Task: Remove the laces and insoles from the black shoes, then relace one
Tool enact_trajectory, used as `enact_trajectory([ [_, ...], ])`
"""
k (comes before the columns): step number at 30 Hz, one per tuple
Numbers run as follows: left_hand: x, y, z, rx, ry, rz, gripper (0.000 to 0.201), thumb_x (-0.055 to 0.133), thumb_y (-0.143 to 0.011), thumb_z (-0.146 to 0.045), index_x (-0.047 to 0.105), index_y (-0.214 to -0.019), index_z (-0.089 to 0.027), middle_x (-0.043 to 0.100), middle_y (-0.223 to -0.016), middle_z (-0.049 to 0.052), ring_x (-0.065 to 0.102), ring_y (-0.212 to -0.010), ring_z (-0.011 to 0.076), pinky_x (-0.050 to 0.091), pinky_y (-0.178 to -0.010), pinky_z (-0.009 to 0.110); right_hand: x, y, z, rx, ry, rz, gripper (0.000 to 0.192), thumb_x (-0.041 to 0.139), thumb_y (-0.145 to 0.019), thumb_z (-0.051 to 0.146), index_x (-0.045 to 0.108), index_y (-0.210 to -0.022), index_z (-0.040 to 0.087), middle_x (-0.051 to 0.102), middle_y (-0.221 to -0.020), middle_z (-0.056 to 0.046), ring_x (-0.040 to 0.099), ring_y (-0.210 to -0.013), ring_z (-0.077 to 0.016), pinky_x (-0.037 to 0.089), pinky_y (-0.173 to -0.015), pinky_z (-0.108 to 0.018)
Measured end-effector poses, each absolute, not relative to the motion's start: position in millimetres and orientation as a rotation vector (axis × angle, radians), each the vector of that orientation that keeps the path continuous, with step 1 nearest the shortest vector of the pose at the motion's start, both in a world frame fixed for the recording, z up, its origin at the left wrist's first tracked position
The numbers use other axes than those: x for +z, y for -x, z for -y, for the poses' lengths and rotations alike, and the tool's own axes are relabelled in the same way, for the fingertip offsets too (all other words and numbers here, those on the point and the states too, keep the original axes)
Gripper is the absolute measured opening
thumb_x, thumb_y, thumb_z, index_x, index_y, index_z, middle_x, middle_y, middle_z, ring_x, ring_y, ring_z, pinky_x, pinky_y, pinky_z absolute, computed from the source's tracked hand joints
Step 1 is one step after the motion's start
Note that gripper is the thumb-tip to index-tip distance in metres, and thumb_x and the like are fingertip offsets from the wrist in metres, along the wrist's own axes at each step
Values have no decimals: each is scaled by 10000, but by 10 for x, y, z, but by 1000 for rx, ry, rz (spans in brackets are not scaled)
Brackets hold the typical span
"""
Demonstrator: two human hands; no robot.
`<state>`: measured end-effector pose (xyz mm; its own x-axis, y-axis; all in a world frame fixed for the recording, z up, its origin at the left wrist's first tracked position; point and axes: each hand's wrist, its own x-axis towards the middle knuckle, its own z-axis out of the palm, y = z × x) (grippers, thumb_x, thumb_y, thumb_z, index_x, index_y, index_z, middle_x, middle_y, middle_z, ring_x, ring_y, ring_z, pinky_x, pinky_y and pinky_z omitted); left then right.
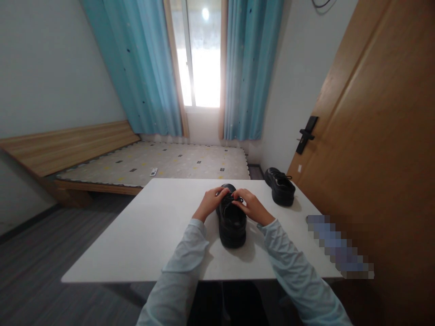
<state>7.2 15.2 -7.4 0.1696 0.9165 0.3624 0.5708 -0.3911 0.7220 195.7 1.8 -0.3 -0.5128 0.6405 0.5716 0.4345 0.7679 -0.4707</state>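
Note:
A black lace-up shoe point(233, 226) stands on the white table point(146, 235) in front of me, its heel toward me and its toe toward the window. My left hand point(215, 199) is at the left side of the laces, thumb and fingers pinched together. From the right, my right hand point(250, 203) pinches a shoelace point(239, 199) near the top of the tongue. The fingers partly cover the laces, so whether they are knotted is hidden. The matching black shoe point(281, 188) sits apart at the table's far right corner, laces loose on top.
A pixelated bluish object point(338, 246) lies along the table's right edge, beside the wooden door point(380, 149). Beyond the table is a bed point(183, 160) with a small white remote point(154, 172) on it. Blue curtains point(146, 68) flank the bright window.

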Motion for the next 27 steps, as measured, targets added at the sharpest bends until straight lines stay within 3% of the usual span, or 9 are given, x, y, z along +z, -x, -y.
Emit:
enact_trajectory([
  [7, -116, -58, -186, 1092, -1986, -1412, 516, 299, -918, -491, 716, -953, -190, 723, -993, 38, 636, -987, 198, 444, -905, 293, 21, -1933, 11, 359, 766, 2139, 70, 544, -847, 162, 513, -801, 205, 612, -909, -70, 555, -898, -211, 446, -818, -364],
  [15, -158, -12, -225, 1057, -2062, -1419, 261, 508, -843, -321, 714, -957, -209, 727, -992, 27, 648, -957, 194, 463, -881, 278, 88, -1941, 66, 455, 777, 2048, 101, 582, -805, 140, 524, -741, 191, 648, -871, -60, 598, -860, -197, 461, -811, -363],
  [27, -110, -16, -170, 1061, -2042, -1403, 241, 517, -835, -298, 717, -946, -222, 729, -982, 27, 648, -958, 203, 466, -899, 310, 226, -2118, 74, 684, 764, 1763, 166, 628, -813, 335, 569, -770, 186, 667, -864, -53, 625, -814, -169, 519, -783, -354],
])
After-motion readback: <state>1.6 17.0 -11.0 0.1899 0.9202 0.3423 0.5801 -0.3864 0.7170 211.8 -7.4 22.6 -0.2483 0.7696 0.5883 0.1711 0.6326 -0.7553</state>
